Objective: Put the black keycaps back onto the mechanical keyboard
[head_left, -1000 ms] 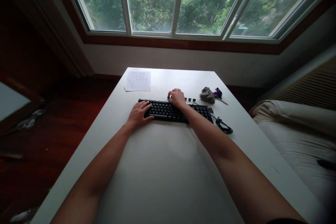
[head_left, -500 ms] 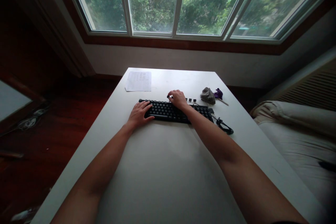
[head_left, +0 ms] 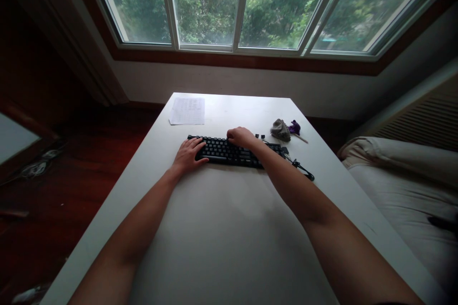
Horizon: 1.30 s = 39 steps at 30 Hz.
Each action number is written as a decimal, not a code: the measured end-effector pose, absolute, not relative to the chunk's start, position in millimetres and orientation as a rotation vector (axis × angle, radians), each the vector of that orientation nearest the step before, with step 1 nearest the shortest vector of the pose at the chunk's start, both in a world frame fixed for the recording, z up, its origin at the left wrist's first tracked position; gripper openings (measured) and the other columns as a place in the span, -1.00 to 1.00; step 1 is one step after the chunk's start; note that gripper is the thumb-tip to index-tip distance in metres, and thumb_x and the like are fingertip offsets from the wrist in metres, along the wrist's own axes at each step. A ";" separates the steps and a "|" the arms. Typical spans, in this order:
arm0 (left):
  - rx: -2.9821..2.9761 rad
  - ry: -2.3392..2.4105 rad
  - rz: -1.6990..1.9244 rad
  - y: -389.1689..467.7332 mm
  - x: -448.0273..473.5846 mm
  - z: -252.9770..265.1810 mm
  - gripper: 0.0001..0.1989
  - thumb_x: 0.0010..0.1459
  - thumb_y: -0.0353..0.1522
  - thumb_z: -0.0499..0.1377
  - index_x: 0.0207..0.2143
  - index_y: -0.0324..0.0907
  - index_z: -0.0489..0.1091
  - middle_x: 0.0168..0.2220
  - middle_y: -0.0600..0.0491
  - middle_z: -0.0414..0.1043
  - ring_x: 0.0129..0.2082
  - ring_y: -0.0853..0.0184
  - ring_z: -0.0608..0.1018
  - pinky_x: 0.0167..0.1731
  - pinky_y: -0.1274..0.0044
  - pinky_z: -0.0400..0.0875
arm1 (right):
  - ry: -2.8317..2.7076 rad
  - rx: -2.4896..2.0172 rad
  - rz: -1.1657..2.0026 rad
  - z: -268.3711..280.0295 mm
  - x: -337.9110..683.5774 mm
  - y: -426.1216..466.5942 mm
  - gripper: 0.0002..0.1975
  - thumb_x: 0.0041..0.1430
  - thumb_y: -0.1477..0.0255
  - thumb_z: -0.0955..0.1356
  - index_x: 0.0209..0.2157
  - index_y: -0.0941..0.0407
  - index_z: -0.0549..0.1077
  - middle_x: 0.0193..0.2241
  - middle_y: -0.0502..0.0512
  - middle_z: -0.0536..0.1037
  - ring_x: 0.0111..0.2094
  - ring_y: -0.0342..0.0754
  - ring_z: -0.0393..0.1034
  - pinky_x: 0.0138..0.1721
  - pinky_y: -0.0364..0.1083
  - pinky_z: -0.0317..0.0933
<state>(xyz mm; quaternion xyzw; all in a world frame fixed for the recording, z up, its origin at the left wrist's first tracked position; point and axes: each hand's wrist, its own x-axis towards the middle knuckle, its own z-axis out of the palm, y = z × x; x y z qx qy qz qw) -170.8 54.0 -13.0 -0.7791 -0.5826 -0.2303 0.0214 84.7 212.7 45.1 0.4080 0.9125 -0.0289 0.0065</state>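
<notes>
A black keyboard lies across the white table in the head view. My left hand rests over its left end, fingers spread on the keys and thumb along the front edge. My right hand is over the back rows near the middle, fingers pinched together. A small dark keycap seems to be at its fingertips, mostly hidden by the fingers. Just behind the keyboard, to the right of that hand, lie two loose black keycaps.
A printed paper sheet lies at the table's far left. At the right are a grey cloth, a purple thing with a thin stick, and a black cable. A couch stands beyond the right edge.
My right hand has come from behind the keyboard, where it held a small dark keycap, down onto the back rows; its fingers have closed in. My left hand stays in place.
</notes>
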 end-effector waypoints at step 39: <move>-2.421 -1.819 -0.726 51.9 -171.9 -13.6 -0.32 0.19 0.01 0.23 0.30 0.00 0.29 0.37 -0.04 0.21 0.38 0.01 0.20 0.38 0.07 -0.01 | 2.783 1.853 -0.313 8.0 69.0 197.3 -0.65 0.43 0.25 0.18 -0.11 0.04 0.57 -0.13 0.15 0.64 -0.11 0.05 0.49 -0.21 -0.09 0.20</move>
